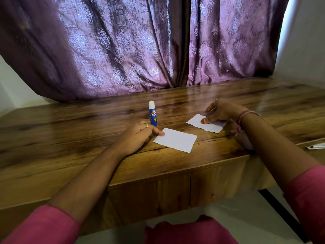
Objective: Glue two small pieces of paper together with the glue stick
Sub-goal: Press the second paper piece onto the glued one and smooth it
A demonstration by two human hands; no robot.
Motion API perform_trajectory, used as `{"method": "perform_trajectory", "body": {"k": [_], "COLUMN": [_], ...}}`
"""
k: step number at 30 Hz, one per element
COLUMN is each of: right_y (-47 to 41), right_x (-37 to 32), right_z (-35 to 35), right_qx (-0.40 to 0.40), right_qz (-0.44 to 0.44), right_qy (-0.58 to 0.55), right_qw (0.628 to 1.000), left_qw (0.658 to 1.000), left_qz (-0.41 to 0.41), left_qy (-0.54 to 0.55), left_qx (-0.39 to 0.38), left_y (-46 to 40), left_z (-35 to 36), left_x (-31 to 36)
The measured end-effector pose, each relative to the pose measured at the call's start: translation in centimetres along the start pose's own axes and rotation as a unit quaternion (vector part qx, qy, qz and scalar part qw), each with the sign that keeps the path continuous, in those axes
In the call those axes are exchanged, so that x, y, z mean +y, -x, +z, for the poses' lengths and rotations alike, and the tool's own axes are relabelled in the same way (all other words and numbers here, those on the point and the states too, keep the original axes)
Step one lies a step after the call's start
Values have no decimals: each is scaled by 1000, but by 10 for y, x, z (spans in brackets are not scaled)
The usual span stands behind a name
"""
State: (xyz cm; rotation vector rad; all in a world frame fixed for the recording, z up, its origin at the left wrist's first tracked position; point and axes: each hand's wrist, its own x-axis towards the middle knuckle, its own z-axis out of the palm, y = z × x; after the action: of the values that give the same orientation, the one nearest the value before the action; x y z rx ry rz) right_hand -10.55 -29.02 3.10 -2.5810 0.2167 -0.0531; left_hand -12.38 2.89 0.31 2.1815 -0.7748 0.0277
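Upright blue glue stick (152, 113) label reads "fev… sti…".

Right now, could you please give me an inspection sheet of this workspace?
Surface: glossy wooden table, drawer fronts below its near edge.
Job's things: glue stick upright, uncapped, near the left paper; left paper and right paper lie flat, apart.
Clutter: a white object at the right edge, too cropped to identify.
Grips: left hand has a fingertip touching the left paper's corner; right hand presses its thumb on the right paper.
Cables: nothing seen.
Surroundings: purple patterned curtain behind the table; white wall at right.
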Motion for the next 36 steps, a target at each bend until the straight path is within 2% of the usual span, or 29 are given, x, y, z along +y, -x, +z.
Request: {"method": "perform_trajectory", "body": {"k": [6, 11, 14, 22, 24, 27, 30, 36], "right_y": [1, 5, 4, 2, 1, -1, -1, 1], "right_x": [1, 5, 6, -1, -4, -7, -7, -7], "right_z": [-1, 2, 4, -3, -4, -7, -8, -13], "right_qx": [-28, -21, -13, -55, -60, -72, -86, -114], "right_qz": [-37, -38, -43, -40, -37, -33, -37, -51], "right_qy": [-4, -58, -42, -5, 26, 49, 45, 23], "right_qw": [999, 997, 998, 998, 997, 996, 995, 992], "left_qw": [999, 999, 999, 996, 996, 998, 999, 999], "left_qz": [22, 31, 27, 43, 46, 37, 25, 8], "left_qy": [-23, -19, -12, 19, 36, 45, 16, -44], "left_qx": [-17, -22, -34, -72, -62, 0, 39, 10], "left_y": [0, 0, -1, 1, 1, -1, -2, -3], "left_z": [0, 0, 1, 7, 6, 3, 1, 2], "left_x": [0, -2, -2, 0, 1, 2, 4, 4]}}
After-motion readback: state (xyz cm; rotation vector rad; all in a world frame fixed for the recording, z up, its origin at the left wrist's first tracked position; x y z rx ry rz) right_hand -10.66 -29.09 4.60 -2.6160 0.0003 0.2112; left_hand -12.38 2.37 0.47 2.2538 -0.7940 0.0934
